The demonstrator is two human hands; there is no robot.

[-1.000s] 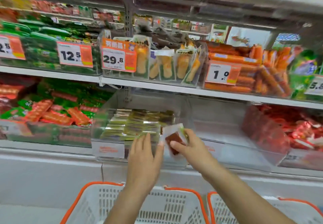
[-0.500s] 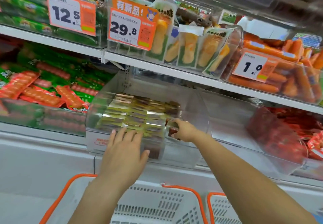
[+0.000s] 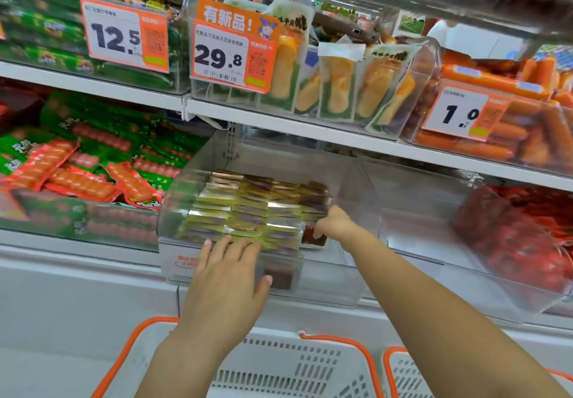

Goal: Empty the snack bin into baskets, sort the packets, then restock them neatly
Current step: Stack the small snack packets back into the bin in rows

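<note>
The snack bin [image 3: 328, 276] is a clear plastic box on the lower shelf [image 3: 77, 258], in the middle of the view. Inside it, small flat packets [image 3: 248, 208] lie in neat rows, filling the left part of the bin. The right part of the bin looks bare.

The left hand [image 3: 226, 283] lies flat against the front of the bin, at about 9 o'clock from the other hand. Its fingers [image 3: 231, 250] are straight and spread, and they hold nothing. They press on the clear wall, maybe to keep the bin from sliding.

The right hand [image 3: 333, 222] reaches into the bin. It pinches one dark red packet [image 3: 313, 236] at the right end of the rows, with its fingers curled around the top edge.

These packets look very light, thin and bendy. Their wrap is shiny, so it may be slippery. I think the best place to hold one is by its edge, between thumb and finger, like the right hand does. A hard squeeze could crush the snack inside.

Two white baskets with orange rims sit below, at 6 o'clock: the left basket [image 3: 279, 373] and the right basket [image 3: 406, 376]. The restocking looks well along.
</note>
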